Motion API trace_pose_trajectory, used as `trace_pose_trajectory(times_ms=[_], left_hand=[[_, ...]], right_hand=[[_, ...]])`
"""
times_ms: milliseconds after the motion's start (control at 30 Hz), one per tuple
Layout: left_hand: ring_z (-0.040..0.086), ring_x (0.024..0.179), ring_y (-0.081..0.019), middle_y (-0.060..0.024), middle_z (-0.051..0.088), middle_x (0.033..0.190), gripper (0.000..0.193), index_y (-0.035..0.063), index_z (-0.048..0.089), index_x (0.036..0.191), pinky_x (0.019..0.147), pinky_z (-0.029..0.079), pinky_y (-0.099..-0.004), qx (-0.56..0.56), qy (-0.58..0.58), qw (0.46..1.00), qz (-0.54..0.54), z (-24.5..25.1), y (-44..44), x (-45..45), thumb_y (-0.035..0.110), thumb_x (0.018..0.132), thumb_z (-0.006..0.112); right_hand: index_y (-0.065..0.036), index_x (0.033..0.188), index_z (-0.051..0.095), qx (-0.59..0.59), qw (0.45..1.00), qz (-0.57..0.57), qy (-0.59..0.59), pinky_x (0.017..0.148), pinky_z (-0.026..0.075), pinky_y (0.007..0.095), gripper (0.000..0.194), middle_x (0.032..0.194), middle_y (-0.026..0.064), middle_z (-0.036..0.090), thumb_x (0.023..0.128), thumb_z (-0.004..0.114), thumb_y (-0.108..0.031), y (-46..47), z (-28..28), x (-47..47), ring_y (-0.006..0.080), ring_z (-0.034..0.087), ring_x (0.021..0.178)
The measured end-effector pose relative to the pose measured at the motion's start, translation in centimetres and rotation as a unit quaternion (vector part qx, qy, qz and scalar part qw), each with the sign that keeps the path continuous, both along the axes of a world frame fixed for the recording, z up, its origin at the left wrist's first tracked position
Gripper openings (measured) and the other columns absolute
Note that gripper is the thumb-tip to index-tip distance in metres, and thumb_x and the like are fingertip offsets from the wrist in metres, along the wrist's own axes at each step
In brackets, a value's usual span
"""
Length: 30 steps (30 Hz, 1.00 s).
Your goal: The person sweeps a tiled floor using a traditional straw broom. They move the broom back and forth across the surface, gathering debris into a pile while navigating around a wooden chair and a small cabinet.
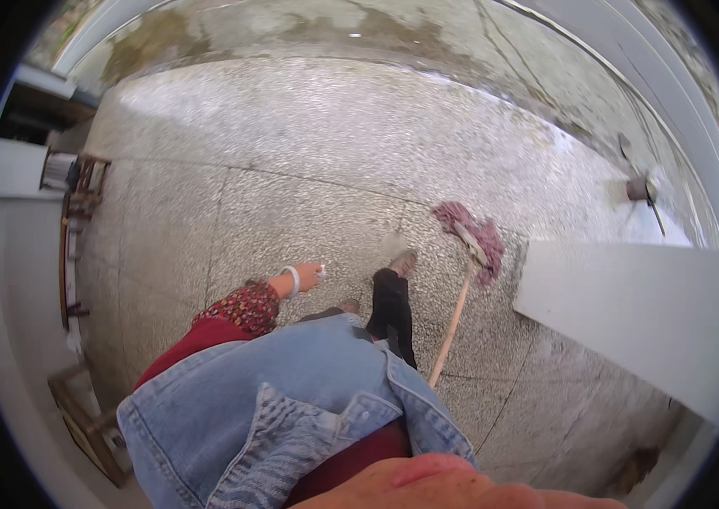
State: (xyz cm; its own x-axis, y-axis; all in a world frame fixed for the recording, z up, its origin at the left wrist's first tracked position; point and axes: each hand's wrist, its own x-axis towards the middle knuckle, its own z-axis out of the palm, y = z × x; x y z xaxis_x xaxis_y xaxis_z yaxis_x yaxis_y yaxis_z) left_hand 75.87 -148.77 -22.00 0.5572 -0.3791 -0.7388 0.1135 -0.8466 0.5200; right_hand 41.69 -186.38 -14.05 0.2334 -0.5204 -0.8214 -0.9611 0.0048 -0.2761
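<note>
My left hand (308,277) hangs low over the speckled terrazzo floor (308,210), with a pale bangle on its wrist. Its fingers are curled, and small white patches show at their tips; whether they grip anything is unclear. My right hand is out of view. On the floor ahead and to the right lies a mop's pink, stringy head (485,245). From it, the light wooden mop handle (452,329) slants back towards me until the denim vest (308,362) hides its upper end. My shoes (404,262) stand left of the mop head, one further forward.
A white wall or panel (627,299) juts in at the right. Beyond it stands a small dark container (639,189) with sticks. Wooden chairs (89,181) and a wooden frame (89,423) line the left side. Past the floor's far edge is stained, damp ground (366,32).
</note>
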Motion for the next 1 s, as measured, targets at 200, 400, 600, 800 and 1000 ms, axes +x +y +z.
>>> trace_pose_trajectory(times_ms=[200,400,600,800,1000], left_hand=[[0.069,0.081,-0.0299,-0.0180,0.070,0.097,0.039,0.0048,0.059,0.121,0.074,0.054,-0.0395,-0.001,0.043,0.999,-0.023,-0.9,-6.4,9.3,0.026,0.089,0.062],[0.066,0.065,-0.0168,-0.0103,0.066,0.079,0.037,0.0009,0.056,0.122,0.059,0.054,-0.0308,0.017,0.079,0.986,0.146,2.1,-5.8,19.0,0.018,0.090,0.061],[0.062,0.059,-0.0162,-0.0087,0.062,0.076,0.034,0.0002,0.050,0.123,0.054,0.054,-0.0300,-0.018,0.105,0.963,0.249,2.1,-5.7,24.7,0.011,0.092,0.059],[0.065,0.061,-0.0178,-0.0092,0.065,0.075,0.038,-0.0015,0.052,0.125,0.057,0.053,-0.0326,0.099,0.111,0.983,0.109,2.3,-4.9,29.9,0.014,0.091,0.060],[0.062,0.058,-0.0163,-0.0067,0.062,0.073,0.036,0.0017,0.052,0.125,0.057,0.054,-0.0302,0.043,0.138,0.989,0.042,-1.8,-5.5,40.5,0.013,0.092,0.061]], right_hand=[[-0.003,0.080,0.051,0.066,0.960,-0.269,-0.046,0.037,0.037,0.0346,0.036,0.056,0.0045,0.048,0.096,0.059,-0.035,-8.4,-3.0,14.3,0.0173,0.047,0.042],[0.003,0.078,0.056,0.020,0.977,-0.208,-0.040,0.039,0.041,0.0378,0.041,0.055,0.0091,0.052,0.096,0.059,-0.034,-20.2,-7.7,36.0,0.0213,0.052,0.043],[0.002,0.086,0.053,0.015,0.953,-0.239,-0.185,0.034,0.036,0.0354,0.029,0.056,0.0067,0.050,0.096,0.059,-0.024,-33.3,-13.0,58.3,0.0185,0.046,0.039],[0.002,0.090,0.054,0.051,0.947,-0.256,-0.188,0.039,0.040,0.0319,0.025,0.059,0.0064,0.053,0.097,0.057,-0.022,-34.8,-9.2,71.5,0.0173,0.052,0.045],[-0.002,0.094,0.052,0.084,0.948,-0.248,-0.182,0.040,0.041,0.0297,0.018,0.068,0.0032,0.053,0.099,0.054,-0.020,-31.0,-10.1,63.0,0.0126,0.048,0.048]])
